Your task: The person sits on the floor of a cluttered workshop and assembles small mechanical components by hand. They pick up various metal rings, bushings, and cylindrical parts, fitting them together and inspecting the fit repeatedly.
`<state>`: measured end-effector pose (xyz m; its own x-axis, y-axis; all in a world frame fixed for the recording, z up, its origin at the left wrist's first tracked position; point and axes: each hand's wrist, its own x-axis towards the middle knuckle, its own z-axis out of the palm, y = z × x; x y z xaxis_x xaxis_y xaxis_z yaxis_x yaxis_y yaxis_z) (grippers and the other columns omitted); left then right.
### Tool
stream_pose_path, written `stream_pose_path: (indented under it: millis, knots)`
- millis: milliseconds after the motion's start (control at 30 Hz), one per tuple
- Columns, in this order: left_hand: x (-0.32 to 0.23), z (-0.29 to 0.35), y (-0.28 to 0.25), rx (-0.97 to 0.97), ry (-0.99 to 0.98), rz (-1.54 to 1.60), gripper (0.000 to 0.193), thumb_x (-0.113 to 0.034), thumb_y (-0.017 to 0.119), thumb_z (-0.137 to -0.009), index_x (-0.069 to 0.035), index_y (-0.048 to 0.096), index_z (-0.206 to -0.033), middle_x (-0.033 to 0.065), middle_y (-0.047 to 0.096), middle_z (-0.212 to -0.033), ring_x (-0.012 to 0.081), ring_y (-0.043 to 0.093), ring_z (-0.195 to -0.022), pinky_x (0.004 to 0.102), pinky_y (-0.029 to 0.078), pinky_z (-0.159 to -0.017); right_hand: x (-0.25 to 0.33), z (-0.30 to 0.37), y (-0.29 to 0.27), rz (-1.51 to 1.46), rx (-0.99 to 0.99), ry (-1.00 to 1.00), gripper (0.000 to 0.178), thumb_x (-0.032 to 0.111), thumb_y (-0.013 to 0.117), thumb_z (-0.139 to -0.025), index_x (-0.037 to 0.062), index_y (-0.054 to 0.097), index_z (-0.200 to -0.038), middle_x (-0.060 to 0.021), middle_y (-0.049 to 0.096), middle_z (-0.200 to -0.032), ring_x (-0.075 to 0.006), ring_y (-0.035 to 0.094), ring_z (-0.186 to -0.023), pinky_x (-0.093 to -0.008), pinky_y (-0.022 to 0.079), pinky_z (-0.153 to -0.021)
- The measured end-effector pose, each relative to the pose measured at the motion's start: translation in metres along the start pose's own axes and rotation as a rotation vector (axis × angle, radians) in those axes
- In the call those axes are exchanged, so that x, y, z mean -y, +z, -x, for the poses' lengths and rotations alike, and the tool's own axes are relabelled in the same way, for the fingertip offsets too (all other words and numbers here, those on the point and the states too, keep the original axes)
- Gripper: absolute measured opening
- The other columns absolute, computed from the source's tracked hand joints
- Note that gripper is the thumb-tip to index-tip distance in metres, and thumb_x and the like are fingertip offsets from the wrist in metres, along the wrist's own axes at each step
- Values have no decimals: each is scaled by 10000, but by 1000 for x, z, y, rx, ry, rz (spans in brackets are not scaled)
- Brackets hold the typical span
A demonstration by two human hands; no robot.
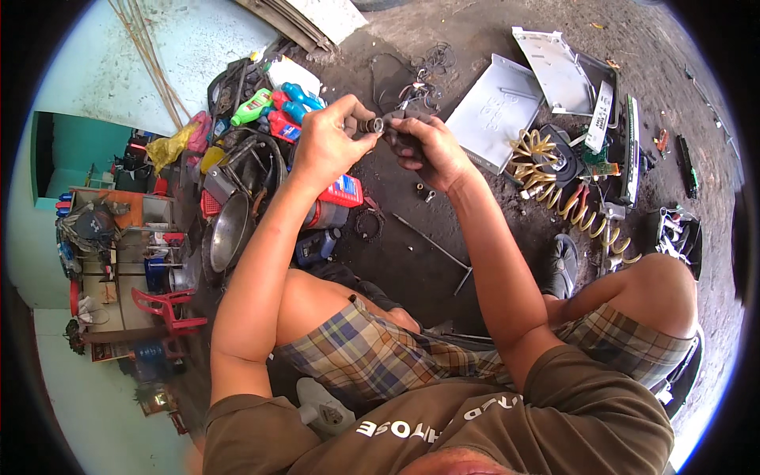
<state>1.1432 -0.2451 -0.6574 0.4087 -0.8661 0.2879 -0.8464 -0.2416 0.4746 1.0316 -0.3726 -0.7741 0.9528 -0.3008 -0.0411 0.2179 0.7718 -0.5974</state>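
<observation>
Out in front of me, my left hand (334,141) pinches a small dark cylindrical metal part (370,125) with a shiny ring at its right end. My right hand (427,146), its fingers blackened with grease, is closed right beside that ring end. What its fingertips hold, if anything, is hidden. On the dark ground below the hands lie a few small metal pieces (430,195). A T-handle wrench (435,247) rests there too, between my forearms.
Bottles, including a green bottle (252,107), pile up at the left beside a metal bowl (229,232). Grey metal casings (495,111) and a yellow coiled hose (574,212) lie at the right. A red plastic chair (170,309) stands further left. Tangled wires (419,91) lie ahead.
</observation>
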Motion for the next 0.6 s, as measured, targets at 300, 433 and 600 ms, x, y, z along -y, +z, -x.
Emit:
stream_pose_path:
  millis: [300, 433, 600]
  knots:
    - [5, -1, 2, 44, 173, -117, 260, 14, 821, -722, -16, 631, -896, 69, 649, -731, 137, 570, -610, 324, 471, -572, 2, -2, 13, 298, -59, -35, 158, 164, 718, -926, 37, 669, -1005, 29, 554, -748, -60, 438, -580, -245, 312, -476]
    - [4, 0, 3, 102, 228, -184, 282, 23, 811, -705, -15, 625, -915, 112, 663, -764, 241, 636, -647, 370, 497, -599, 0, -4, 11, 415, -99, -51, 222, 171, 714, -900, -2, 690, -1037, 3, 571, -731, -76, 477, -579, -268, 366, -477]
    - [6, -1, 7, 160, 207, -225, 295, 18, 812, -696, -11, 628, -924, 136, 657, -758, 304, 670, -691, 405, 513, -619, 4, -2, 14, 700, -133, -80, 266, 200, 705, -881, -33, 723, -1008, -12, 568, -690, -101, 518, -595, -294, 423, -493]
